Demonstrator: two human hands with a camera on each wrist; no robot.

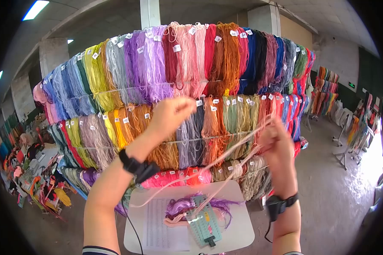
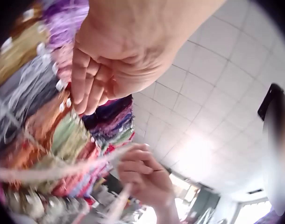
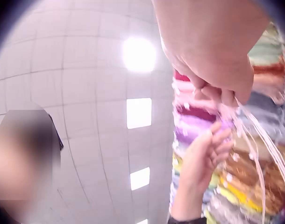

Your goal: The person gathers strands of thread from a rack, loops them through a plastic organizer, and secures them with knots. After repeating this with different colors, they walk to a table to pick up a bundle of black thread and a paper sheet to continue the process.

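**Pale pink yarn strands (image 1: pixel 230 152) lifted in my right hand (image 1: pixel 278 140)**

Yarn hanks (image 1: pixel 221 55) hang before me in rows, probably so that each colour is easily found. Below stands the white tabletop (image 1: pixel 239 236). From my right hand, whose fingers pinch them, the strands slope down over it; held high, I think, against tangling. My left hand (image 1: pixel 174 111) is raised, fingers loosely bent, gripping nothing. The teal perforated board (image 1: pixel 216 231) lies within reach. Smallest, white tags (image 1: pixel 177 48) mark the hanks, perhaps by shade.

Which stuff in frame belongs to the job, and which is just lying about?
Likely in the job:
right hand, gripping pale pink thread strands
left hand
teal perforated card
purple thread bundle
printed white sheet
tagged multicoloured thread hanks

Apparently just lying about:
mixed-colour cloth-like heap, left
distant multicoloured hanging threads, right
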